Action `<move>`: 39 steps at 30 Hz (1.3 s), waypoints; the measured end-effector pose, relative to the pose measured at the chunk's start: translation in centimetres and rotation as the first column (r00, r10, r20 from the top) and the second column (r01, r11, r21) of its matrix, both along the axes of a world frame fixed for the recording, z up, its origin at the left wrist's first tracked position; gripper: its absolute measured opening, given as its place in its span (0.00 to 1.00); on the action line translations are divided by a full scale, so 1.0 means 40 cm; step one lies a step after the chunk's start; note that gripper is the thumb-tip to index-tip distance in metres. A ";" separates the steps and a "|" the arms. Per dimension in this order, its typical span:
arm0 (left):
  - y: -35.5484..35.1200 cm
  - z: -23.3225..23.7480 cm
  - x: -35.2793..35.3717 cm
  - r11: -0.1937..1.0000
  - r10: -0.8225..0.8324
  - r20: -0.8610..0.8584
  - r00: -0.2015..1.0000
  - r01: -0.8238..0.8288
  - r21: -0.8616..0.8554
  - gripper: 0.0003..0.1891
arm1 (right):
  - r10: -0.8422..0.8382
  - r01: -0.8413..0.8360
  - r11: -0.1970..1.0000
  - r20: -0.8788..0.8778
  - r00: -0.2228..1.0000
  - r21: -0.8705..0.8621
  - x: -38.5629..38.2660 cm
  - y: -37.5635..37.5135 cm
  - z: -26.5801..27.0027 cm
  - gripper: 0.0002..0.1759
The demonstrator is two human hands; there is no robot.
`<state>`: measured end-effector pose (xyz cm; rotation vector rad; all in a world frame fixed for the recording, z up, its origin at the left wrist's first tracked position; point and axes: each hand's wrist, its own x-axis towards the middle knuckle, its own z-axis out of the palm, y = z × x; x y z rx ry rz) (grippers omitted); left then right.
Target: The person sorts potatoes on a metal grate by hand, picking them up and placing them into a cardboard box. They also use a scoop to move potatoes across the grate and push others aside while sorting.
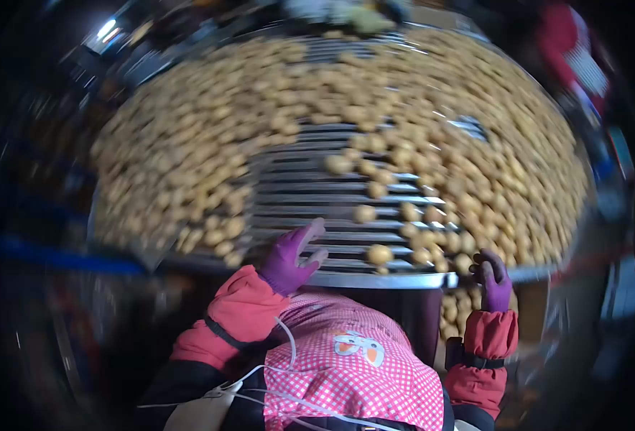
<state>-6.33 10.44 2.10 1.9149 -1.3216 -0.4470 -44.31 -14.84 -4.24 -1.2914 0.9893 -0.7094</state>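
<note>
My left hand [294, 257], in a purple glove, hovers at the near edge of the metal roller table [303, 194]. Its fingers and thumb are apart, with nothing between them. Over the right part of the near rim is my right hand [495, 276], also gloved. Its fingers are loosely bent and apart, close to potatoes [463, 263], and I see nothing held in it. Round yellowish potatoes [504, 172] cover the table's right side, and more potatoes [167, 165] are heaped on the left. A single potato [380, 254] rests on the bars between my hands.
Below the rim on the right, a box [533, 305] stands beside more potatoes [464, 309]. A pink checked apron [353, 352] and white cables [289, 345] cross my front. A person's red sleeve [558, 43] shows at the far right. The edges are blurred.
</note>
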 end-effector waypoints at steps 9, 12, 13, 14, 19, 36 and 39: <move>0.663 -0.022 0.242 0.400 0.916 0.177 0.360 -0.857 -0.325 0.31 | 0.880 -0.883 0.430 -0.132 0.456 -0.187 0.850 0.324 0.132 0.17; 0.810 -0.068 0.364 0.178 0.982 0.113 0.149 -0.928 -0.328 0.32 | 0.950 -0.939 0.312 0.029 0.311 -0.144 1.033 0.507 0.127 0.17; 0.854 -0.072 0.397 0.106 0.991 0.115 0.075 -0.949 -0.297 0.32 | 0.951 -0.937 0.303 0.116 0.286 -0.173 1.078 0.567 0.107 0.17; 0.873 -0.060 0.438 0.024 1.000 -0.001 0.025 -0.967 -0.253 0.32 | 0.968 -0.969 0.248 -0.030 0.248 -0.013 1.110 0.604 0.120 0.17; 1.003 -0.206 0.754 0.254 0.865 -0.452 0.220 -0.967 0.016 0.33 | 0.974 -0.979 0.203 -0.108 0.200 0.017 1.216 0.698 0.078 0.20; 0.585 -0.128 0.548 0.238 0.869 -0.357 0.343 -0.922 -0.306 0.26 | 0.881 -0.855 0.306 0.215 0.421 0.419 1.204 0.598 0.002 0.20; 0.440 -0.012 0.480 0.339 0.934 -0.017 0.356 -0.902 -0.267 0.34 | 0.842 -0.875 0.263 0.346 0.414 0.407 1.120 0.470 -0.022 0.20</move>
